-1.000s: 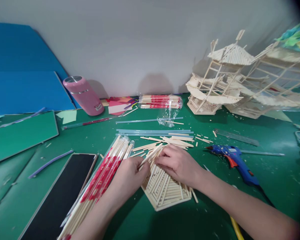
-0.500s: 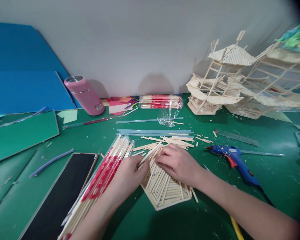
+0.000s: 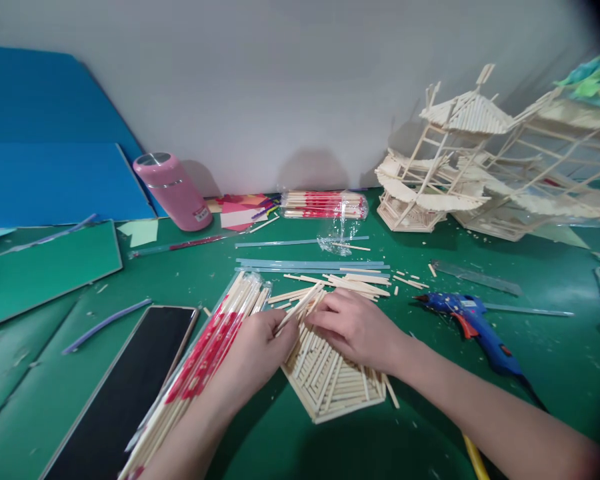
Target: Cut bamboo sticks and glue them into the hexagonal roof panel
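My left hand (image 3: 265, 343) is closed, with short wooden sticks (image 3: 310, 297) pinched between thumb and fingers and pointing up to the right. My right hand (image 3: 357, 327) bends over the far right part of a polygonal panel of wooden sticks (image 3: 350, 393). Its fingers curl together among loose sticks, and their tips are partly hidden, so I cannot make out what they hold. More loose sticks lie across the panel's top. Behind my hands is a pile of cut sticks (image 3: 360, 285). Beside my left forearm lies a plastic-wrapped bundle of red-banded chopsticks (image 3: 205, 353).
A blue hot glue gun (image 3: 475, 320) lies to the right. Stick-built pavilion models (image 3: 430, 173) stand at the back right. At left are a phone (image 3: 130, 387), a pink bottle (image 3: 175, 193) and a green board (image 3: 50, 273). Glue sticks (image 3: 310, 265) lie behind the pile.
The view has shifted slightly, moving the scene a little to the right. My right fingers have moved slightly left over the panel; my left hand keeps its pinch on the sticks.
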Demonstrator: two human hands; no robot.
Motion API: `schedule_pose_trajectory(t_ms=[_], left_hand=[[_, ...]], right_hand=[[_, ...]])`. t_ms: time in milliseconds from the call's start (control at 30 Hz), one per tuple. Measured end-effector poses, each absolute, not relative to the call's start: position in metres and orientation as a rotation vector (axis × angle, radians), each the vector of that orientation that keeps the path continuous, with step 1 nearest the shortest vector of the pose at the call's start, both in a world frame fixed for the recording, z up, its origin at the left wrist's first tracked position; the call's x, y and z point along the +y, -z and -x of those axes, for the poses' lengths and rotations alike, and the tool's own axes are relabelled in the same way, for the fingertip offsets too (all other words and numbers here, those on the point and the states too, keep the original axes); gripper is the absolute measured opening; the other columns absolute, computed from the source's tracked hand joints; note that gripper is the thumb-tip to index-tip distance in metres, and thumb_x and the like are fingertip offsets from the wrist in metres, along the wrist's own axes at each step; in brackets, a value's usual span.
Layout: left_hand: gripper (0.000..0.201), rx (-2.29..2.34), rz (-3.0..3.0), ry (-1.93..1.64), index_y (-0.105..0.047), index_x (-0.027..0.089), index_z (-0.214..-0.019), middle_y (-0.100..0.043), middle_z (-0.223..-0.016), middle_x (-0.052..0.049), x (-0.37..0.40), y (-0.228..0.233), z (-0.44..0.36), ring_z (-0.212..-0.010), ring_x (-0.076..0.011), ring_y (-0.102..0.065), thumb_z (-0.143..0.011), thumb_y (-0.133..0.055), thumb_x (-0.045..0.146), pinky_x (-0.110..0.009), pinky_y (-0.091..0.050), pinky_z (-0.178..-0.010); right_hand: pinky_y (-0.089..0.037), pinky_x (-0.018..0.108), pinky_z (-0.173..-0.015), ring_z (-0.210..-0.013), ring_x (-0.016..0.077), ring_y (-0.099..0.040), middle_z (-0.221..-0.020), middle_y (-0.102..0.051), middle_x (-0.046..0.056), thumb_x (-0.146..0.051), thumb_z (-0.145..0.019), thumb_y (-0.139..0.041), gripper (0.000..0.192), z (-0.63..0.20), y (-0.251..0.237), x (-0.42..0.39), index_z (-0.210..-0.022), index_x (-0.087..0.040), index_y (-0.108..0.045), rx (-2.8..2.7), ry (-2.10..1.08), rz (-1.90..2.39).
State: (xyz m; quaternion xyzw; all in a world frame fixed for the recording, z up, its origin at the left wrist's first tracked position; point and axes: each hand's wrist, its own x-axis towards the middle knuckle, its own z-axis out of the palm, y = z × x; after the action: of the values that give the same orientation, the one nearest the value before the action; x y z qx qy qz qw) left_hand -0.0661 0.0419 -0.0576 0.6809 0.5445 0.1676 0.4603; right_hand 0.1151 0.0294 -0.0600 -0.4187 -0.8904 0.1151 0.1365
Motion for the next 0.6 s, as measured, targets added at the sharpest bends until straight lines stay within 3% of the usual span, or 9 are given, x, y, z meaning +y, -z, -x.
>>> schedule_pose_trajectory(t_ms=[333,500,600], left_hand=[[0.034,1.334,-1.626,-0.536,-0.030,0.019,-0.049,-0.025,-0.051,0.006,0.043,0.052,0.068,-0.050,-0.0095,-0.027,-0.076,-0.044,0.034,-0.022,-0.019,-0.046],[0.027,1.226,-1.476,-0.597,-0.051,0.015,-0.057,-0.031,-0.050,0.006,0.043,0.043,0.070,-0.050,-0.0089,-0.028,-0.077,-0.047,0.033,-0.022,-0.021,-0.047],[0.025,1.131,-1.254,-0.645,-0.056,0.015,-0.062,-0.029,-0.046,0.007,0.043,0.040,0.072,-0.046,-0.0074,-0.023,-0.076,-0.051,0.035,-0.022,-0.018,-0.044]], right_hand=[[-0.033,0.028,-0.065,-0.075,0.0159,-0.043,-0.078,-0.054,0.004,-0.018,-0.086,-0.044,0.022,-0.112,0.058,0.033,-0.101,-0.021,-0.060,-2.595,-0.357,1.236],[-0.032,0.028,-0.065,-0.076,0.0152,-0.043,-0.079,-0.053,0.003,-0.018,-0.085,-0.046,0.019,-0.113,0.059,0.034,-0.095,-0.021,-0.061,-2.593,-0.387,1.212],[-0.032,0.028,-0.064,-0.074,0.0148,-0.042,-0.077,-0.053,0.003,-0.016,-0.083,-0.047,0.016,-0.114,0.058,0.034,-0.089,-0.020,-0.062,-2.593,-0.383,1.198]])
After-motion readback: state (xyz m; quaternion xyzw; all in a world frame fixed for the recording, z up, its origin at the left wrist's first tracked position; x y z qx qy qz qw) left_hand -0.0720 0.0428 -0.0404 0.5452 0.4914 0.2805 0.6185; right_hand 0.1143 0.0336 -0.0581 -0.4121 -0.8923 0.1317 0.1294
